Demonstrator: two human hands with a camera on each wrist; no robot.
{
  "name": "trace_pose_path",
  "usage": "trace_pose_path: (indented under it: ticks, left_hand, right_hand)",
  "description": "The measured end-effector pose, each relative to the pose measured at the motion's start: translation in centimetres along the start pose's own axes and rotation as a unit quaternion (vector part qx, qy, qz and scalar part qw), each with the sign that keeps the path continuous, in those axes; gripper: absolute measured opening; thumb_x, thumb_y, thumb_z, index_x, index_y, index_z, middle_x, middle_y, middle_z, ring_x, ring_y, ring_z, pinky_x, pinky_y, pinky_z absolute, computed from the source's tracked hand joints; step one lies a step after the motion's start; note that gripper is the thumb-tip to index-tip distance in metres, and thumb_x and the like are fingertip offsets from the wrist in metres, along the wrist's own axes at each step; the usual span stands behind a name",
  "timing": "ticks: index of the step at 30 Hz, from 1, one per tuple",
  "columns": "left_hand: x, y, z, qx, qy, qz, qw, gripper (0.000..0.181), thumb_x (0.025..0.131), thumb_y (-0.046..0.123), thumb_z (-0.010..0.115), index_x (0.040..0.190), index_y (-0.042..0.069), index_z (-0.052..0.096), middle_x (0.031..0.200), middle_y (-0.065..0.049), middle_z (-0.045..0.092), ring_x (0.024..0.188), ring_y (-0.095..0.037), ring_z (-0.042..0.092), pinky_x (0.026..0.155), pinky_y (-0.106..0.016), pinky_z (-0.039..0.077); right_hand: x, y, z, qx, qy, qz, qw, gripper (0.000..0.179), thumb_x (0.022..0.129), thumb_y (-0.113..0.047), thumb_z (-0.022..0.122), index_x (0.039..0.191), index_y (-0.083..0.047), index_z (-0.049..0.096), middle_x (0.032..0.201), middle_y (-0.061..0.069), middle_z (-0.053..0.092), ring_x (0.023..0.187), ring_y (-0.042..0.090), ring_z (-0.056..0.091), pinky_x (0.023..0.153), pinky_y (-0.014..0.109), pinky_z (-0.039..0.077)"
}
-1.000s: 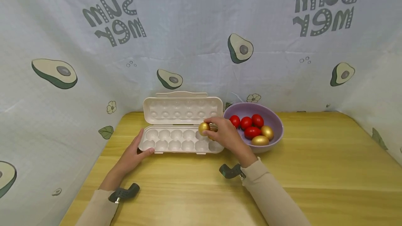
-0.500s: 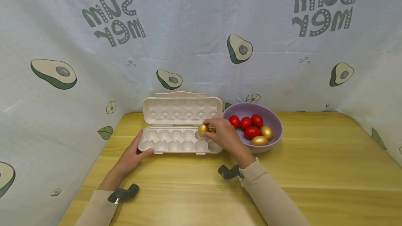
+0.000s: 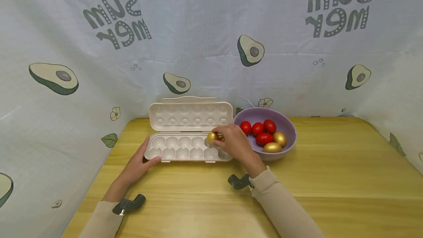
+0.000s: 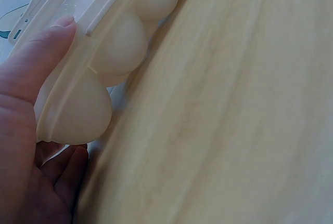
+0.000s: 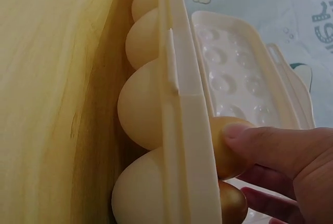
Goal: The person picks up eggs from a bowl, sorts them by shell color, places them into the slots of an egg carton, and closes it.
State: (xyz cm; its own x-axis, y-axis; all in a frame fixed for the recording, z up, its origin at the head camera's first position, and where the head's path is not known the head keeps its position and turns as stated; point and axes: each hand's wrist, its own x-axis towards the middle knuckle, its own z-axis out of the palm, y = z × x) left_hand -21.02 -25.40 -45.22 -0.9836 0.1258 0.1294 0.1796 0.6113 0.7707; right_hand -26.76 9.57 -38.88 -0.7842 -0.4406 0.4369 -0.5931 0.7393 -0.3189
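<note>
An open cream plastic egg carton (image 3: 190,154) lies on the table with its lid tipped back. At its left end my left hand (image 3: 136,166) holds it, thumb over the front rim and fingers around the side and beneath, as the left wrist view shows. My right hand (image 3: 236,143) pinches a golden egg (image 3: 212,137) between thumb and fingers, over the back row near the right end. Beside it a second golden egg (image 5: 232,202) sits in the carton, mostly covered by my hand in the head view. Whether the pinched egg touches its cup is hidden.
Right of the carton stands a purple bowl (image 3: 290,127) with several red eggs (image 3: 264,139) and two golden eggs (image 3: 272,147). A printed cloth (image 3: 205,47) hangs behind and at the sides of the wooden table (image 3: 185,201).
My right hand has lowered the golden egg slightly toward the back row. The left hand keeps its hold on the carton. The head view has shifted a little.
</note>
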Motion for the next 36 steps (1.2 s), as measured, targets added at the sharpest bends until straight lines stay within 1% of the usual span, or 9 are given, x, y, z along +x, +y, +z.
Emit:
trace_pose_path:
  ticks: [7, 12, 16, 19, 23, 26, 29, 36]
  left_hand:
    - [0.11, 0.12, 0.03, 0.005, 0.002, 0.004, 1.0, 0.096, 0.089, 0.038, 0.068, 0.156, 0.009, 0.005, 0.159, -0.021, 0.011, 0.144, -0.042, 0.013, 0.112, -0.062, 0.015]
    - [0.1, 0.22, -0.01, 0.01, -0.001, -0.002, 0.9999, 0.097, 0.089, 0.039, 0.068, 0.156, 0.009, 0.004, 0.159, -0.022, 0.01, 0.144, -0.043, 0.013, 0.112, -0.062, 0.014]
    - [0.04, 0.23, -0.11, 0.01, -0.001, -0.006, 0.9999, 0.097, 0.089, 0.04, 0.067, 0.156, 0.009, 0.004, 0.159, -0.022, 0.01, 0.144, -0.043, 0.012, 0.112, -0.063, 0.014]
    - [0.01, 0.15, -0.14, 0.007, 0.001, -0.003, 1.0, 0.097, 0.089, 0.039, 0.068, 0.156, 0.009, 0.004, 0.159, -0.022, 0.01, 0.143, -0.043, 0.012, 0.112, -0.063, 0.014]
    - [-0.13, -0.1, -0.1, 0.01, 0.003, 0.002, 0.9999, 0.096, 0.089, 0.038, 0.068, 0.156, 0.008, 0.004, 0.159, -0.022, 0.01, 0.143, -0.043, 0.013, 0.112, -0.062, 0.015]
    - [-0.38, -0.17, -0.12, 0.014, 0.005, -0.003, 0.9999, 0.096, 0.09, 0.038, 0.068, 0.156, 0.008, 0.005, 0.159, -0.022, 0.01, 0.143, -0.044, 0.013, 0.112, -0.062, 0.015]
    - [-0.53, -0.09, -0.21, 0.012, 0.005, -0.006, 0.9999, 0.096, 0.09, 0.038, 0.067, 0.156, 0.008, 0.004, 0.158, -0.023, 0.01, 0.143, -0.044, 0.013, 0.112, -0.063, 0.015]
    - [-0.13, 0.03, -0.1, 0.011, 0.003, -0.001, 0.9999, 0.096, 0.09, 0.038, 0.068, 0.156, 0.007, 0.005, 0.159, -0.022, 0.011, 0.143, -0.044, 0.013, 0.112, -0.063, 0.015]
  right_hand:
    - [-0.07, -0.01, 0.05, -0.012, -0.002, -0.005, 0.9999, 0.034, 0.077, -0.03, 0.082, 0.107, -0.015, 0.075, 0.101, -0.001, 0.073, 0.085, 0.019, 0.057, 0.084, 0.035, 0.043]
    - [-0.03, 0.01, 0.14, -0.022, -0.011, -0.002, 0.9997, 0.035, 0.077, -0.031, 0.082, 0.108, -0.016, 0.074, 0.1, -0.002, 0.073, 0.083, 0.018, 0.054, 0.084, 0.034, 0.041]
    - [0.1, -0.02, 0.25, -0.029, -0.014, -0.008, 0.9995, 0.034, 0.077, -0.03, 0.082, 0.108, -0.016, 0.074, 0.097, -0.003, 0.074, 0.083, 0.017, 0.054, 0.085, 0.034, 0.041]
    - [0.14, -0.08, 0.28, -0.032, -0.016, -0.012, 0.9993, 0.034, 0.077, -0.03, 0.082, 0.107, -0.016, 0.075, 0.094, -0.003, 0.074, 0.082, 0.017, 0.054, 0.085, 0.035, 0.041]
    - [0.06, -0.14, 0.34, -0.037, -0.019, -0.009, 0.9991, 0.029, 0.078, -0.027, 0.081, 0.104, -0.016, 0.076, 0.092, -0.003, 0.074, 0.083, 0.018, 0.055, 0.089, 0.037, 0.041]
    - [0.03, -0.2, 0.42, -0.034, -0.019, -0.012, 0.9992, 0.024, 0.08, -0.024, 0.08, 0.103, -0.016, 0.076, 0.09, -0.003, 0.074, 0.084, 0.018, 0.056, 0.093, 0.038, 0.041]
    - [0.02, -0.31, 0.41, -0.032, -0.019, -0.012, 0.9992, 0.023, 0.081, -0.023, 0.079, 0.102, -0.015, 0.076, 0.09, -0.002, 0.074, 0.084, 0.019, 0.056, 0.096, 0.039, 0.04]
    - [-0.07, -0.15, 0.21, -0.038, -0.018, -0.003, 0.9991, 0.024, 0.081, -0.024, 0.079, 0.104, -0.016, 0.076, 0.092, -0.002, 0.074, 0.086, 0.019, 0.058, 0.1, 0.04, 0.039]
